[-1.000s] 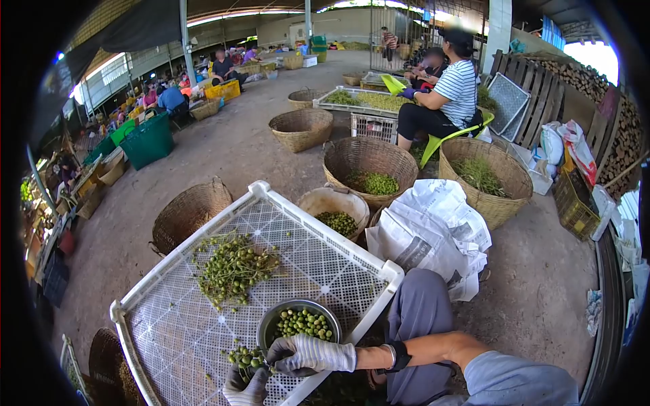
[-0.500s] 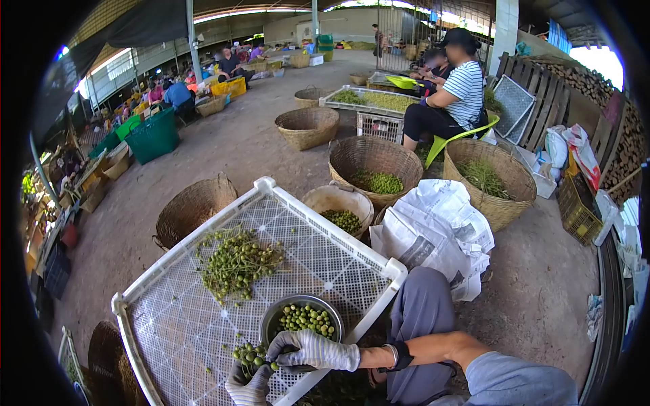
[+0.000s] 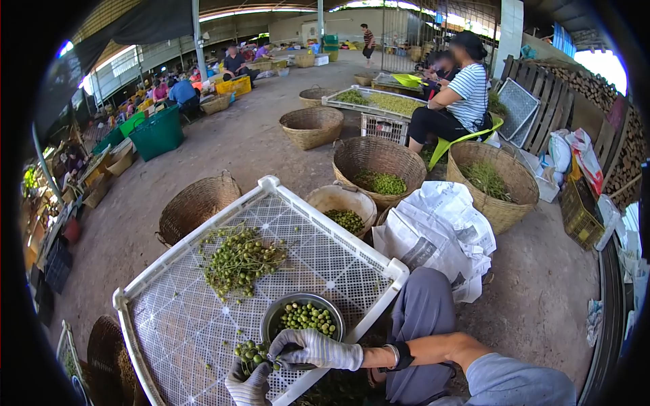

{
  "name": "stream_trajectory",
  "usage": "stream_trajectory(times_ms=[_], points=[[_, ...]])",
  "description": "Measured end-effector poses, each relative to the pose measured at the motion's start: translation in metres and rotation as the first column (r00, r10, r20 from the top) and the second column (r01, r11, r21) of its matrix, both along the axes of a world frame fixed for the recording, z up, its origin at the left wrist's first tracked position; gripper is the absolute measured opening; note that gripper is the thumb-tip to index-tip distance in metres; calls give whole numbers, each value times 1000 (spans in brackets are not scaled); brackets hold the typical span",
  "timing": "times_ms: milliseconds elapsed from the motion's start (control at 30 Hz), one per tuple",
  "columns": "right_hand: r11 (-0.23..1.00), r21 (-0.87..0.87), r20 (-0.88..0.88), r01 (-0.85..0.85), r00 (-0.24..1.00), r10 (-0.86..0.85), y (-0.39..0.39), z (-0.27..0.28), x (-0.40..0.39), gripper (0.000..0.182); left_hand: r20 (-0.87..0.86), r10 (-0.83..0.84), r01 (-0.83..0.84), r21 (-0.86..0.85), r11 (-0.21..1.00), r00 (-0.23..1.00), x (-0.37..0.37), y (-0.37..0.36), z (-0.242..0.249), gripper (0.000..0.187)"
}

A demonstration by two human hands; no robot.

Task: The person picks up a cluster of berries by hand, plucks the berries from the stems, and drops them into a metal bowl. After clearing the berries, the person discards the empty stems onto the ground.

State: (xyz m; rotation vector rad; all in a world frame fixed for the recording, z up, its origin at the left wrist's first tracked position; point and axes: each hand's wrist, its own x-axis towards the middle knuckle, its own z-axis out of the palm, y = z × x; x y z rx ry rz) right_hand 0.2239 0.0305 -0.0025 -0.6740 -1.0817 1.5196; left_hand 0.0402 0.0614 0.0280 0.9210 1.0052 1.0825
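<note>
The gloved left hand (image 3: 248, 384) holds a small bunch of green fruit (image 3: 251, 354) over the white mesh tray (image 3: 328, 260), near its lowest corner. The gloved right hand (image 3: 317, 349) meets the bunch from the other side, its fingers drawn in close — whether a fruit is pinched between them I cannot tell, as the glove hides it. Just beyond that hand, by the tray's near edge, a metal bowl (image 3: 268, 326) holds loose green fruit (image 3: 306, 318). A stemmed heap (image 3: 240, 264) lies farther in, toward the tray's far corner.
</note>
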Motion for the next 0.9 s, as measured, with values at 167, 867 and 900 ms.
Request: stream_trajectory(times_ms=[167, 867, 900], points=[[1000, 5, -98, 1, 995, 0, 3, -5, 2, 17, -193, -50, 47, -22, 999, 980, -3, -9, 23, 30], [999, -24, 349, 36, 937, -26, 2, -12, -8, 40, -32, 75, -71, 105, 992, 997, -2, -2, -18, 40], [999, 19, 413, 49, 909, -52, -1, 4, -7, 41, -85, 89, -80, 95, 992, 992, 1, -3, -20, 40]])
